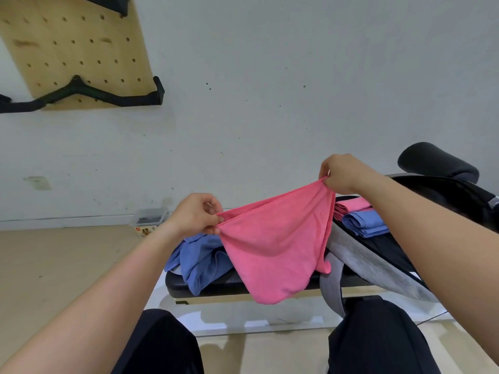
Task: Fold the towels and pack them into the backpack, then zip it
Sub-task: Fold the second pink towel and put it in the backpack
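Overhead, both bare forearms reach forward, the right grip (pixel 340 172) raised higher than the left grip (pixel 197 214). Each pinches an upper corner of the pink towel (pixel 272 244), which sags between them above the bench (pixel 216 286). Below the left grip lies a crumpled blue towel (pixel 202 263); below the right, folded towels (pixel 363 224) sit by the grey backpack (pixel 378 261).

Held pink towel (pixel 275 247) screens backpack (pixel 378 263) opening.
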